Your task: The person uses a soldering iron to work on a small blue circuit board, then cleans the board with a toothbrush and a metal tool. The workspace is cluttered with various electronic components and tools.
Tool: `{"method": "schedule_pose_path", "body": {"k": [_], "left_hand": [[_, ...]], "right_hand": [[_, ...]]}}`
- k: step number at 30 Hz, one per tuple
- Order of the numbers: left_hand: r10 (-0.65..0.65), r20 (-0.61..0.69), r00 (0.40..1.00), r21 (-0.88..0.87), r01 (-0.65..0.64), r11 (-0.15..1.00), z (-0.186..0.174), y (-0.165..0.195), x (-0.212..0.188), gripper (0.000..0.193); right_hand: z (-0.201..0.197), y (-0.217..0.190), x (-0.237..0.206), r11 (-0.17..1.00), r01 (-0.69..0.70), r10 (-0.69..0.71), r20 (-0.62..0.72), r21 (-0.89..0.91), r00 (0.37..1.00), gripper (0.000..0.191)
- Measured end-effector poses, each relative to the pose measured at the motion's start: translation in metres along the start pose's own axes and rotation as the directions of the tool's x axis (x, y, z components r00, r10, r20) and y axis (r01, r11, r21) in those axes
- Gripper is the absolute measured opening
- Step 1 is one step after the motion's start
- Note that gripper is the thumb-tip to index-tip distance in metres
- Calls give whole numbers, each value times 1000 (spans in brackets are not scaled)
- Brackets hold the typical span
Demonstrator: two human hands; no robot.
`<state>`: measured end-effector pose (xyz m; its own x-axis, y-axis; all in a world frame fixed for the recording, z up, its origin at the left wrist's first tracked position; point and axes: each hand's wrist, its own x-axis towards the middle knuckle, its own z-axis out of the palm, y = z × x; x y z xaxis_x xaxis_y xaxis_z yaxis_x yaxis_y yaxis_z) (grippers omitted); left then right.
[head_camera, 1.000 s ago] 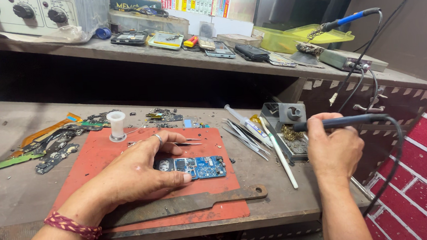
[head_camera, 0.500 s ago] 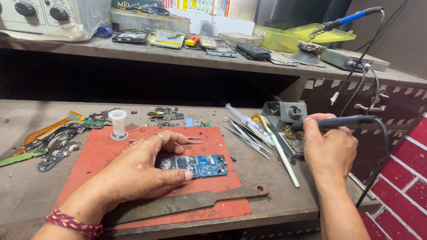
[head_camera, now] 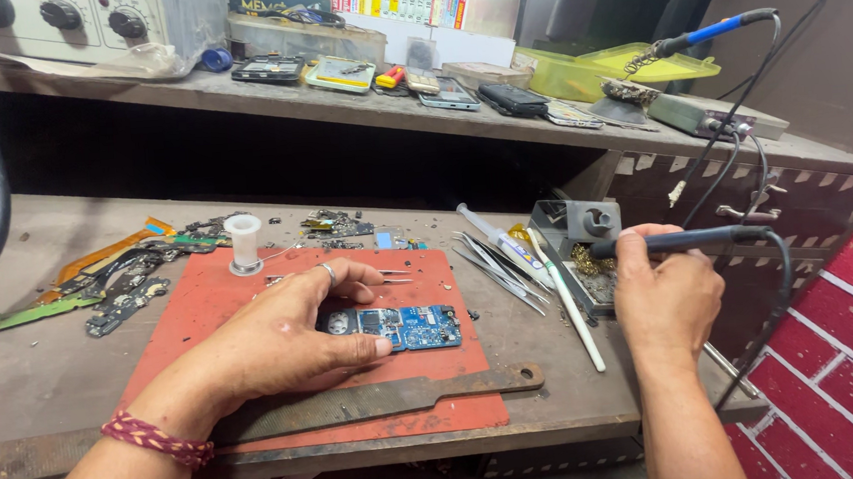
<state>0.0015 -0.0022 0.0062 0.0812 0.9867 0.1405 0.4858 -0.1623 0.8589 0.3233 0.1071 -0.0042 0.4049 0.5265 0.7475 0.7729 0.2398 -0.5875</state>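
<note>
So there's a small blue circuit board (head_camera: 403, 327) lying flat on a worn red rubber mat (head_camera: 251, 302), middle of a scuffed grey bench. Left hand (head_camera: 283, 339) is draped palm-down over the board's left end, thumb pressing its edge, tweezers (head_camera: 381, 276) pinched in the fingers. Right hand (head_camera: 666, 298) is closed round a black soldering iron (head_camera: 687, 241), tip sitting over a grubby metal stand (head_camera: 577, 249). A rusty flat file (head_camera: 358, 404) lies along the mat's front edge, solder spool (head_camera: 244, 244) at the back

blue circuit board (head_camera: 408, 327) flat on mat, black soldering iron (head_camera: 682, 241) level
</note>
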Motion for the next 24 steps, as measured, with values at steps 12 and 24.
{"method": "schedule_pose_path", "body": {"k": [12,24], "left_hand": [[-15,16,1000,42,15,999,-5,3,-3,55],[-91,18,996,15,90,996,-4,9,-7,51]], "right_hand": [[1,-1,-2,996,18,-22,46,90,999,19],[-4,0,-1,995,2,0,-13,102,1000,18]]}}
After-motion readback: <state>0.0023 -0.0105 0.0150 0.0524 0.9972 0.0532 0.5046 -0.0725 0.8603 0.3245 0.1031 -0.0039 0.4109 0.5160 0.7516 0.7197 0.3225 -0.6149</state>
